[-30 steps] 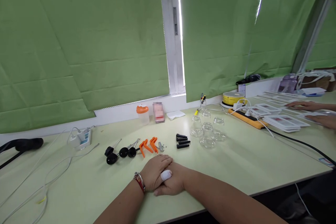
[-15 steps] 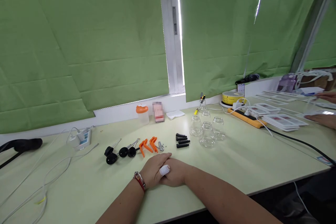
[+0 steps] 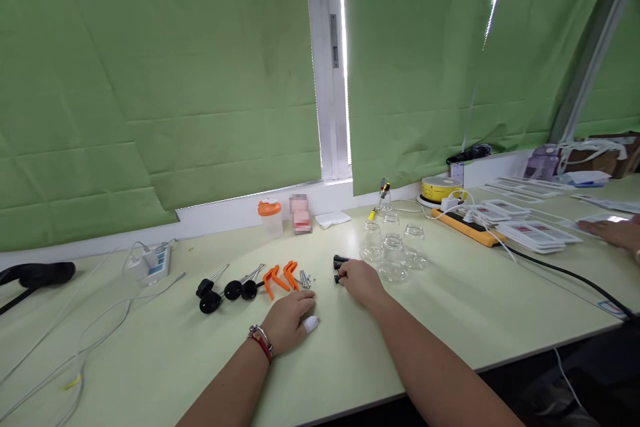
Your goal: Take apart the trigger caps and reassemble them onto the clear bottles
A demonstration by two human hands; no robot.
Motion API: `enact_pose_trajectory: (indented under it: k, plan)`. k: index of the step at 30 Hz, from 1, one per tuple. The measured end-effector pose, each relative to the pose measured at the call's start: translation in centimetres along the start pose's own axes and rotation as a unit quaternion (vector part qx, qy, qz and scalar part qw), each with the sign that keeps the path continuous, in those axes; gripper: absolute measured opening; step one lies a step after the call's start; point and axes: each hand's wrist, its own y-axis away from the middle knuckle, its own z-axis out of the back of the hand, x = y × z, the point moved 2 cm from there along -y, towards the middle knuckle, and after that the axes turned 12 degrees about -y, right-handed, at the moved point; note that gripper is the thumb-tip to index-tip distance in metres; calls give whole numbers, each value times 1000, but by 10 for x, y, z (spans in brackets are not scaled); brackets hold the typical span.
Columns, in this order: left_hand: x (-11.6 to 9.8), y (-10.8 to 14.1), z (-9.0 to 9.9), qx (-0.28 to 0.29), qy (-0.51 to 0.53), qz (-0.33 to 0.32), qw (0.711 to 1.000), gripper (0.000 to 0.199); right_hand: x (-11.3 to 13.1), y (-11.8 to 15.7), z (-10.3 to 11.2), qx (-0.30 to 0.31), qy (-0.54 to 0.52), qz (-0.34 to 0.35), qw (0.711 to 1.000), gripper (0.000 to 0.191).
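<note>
My right hand (image 3: 361, 282) is at the small black ribbed pieces (image 3: 341, 260), its fingers closed on one of them and partly covering the group. My left hand (image 3: 291, 323) rests on the table with fingers loosely apart and nothing held; its thumb has a white wrap. Just beyond it lie small silver screws (image 3: 304, 279) and orange angled pieces (image 3: 290, 275). Farther left are several round black parts with metal rods (image 3: 233, 289). Clear glass jars (image 3: 393, 260) stand to the right of my right hand.
An orange-lidded cup (image 3: 271, 219) stands by the wall. On the right are an orange power strip (image 3: 469, 227), a yellow round container (image 3: 442, 189), stacked white cards (image 3: 537, 235) and another person's hand (image 3: 617, 233). White cables (image 3: 107, 330) cross the left side.
My hands, clasped together before, have come apart. My right hand has moved forward to the black ribbed pieces; my left stays near its place. The other person's hand has shifted.
</note>
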Motion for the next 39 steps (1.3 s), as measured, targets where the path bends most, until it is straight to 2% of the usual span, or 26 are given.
enact_pose_trajectory:
  k: [8,13,16,18,24,27,32,35,37,39]
  plan:
    - [0,-1,0,-2,4,4,1000,26,12,6,-9,32,-20,44,998,13]
    - [-1,-2,2,-23,23,27,999,37,29,17,-26,95,-57,175,978,14]
    - [-2,-3,4,-30,44,24,998,31,38,24,-38,126,-69,247,958,15]
    - [-2,-4,5,-30,54,19,998,27,40,26,-42,137,-79,266,951,16]
    - [3,-2,3,-24,75,33,996,11,33,22,-36,115,-92,203,968,19]
    - [4,-1,4,-22,109,39,993,9,32,21,-35,121,-81,211,967,23]
    - [1,2,10,-24,153,37,987,25,37,27,-38,156,-98,274,944,26]
    - [1,2,12,-29,150,25,988,41,34,24,-35,157,-125,248,948,25]
    - [1,2,10,-16,149,16,989,51,27,18,-29,122,-151,208,959,26]
    - [3,2,7,0,146,13,989,52,17,11,-17,58,-169,162,970,25]
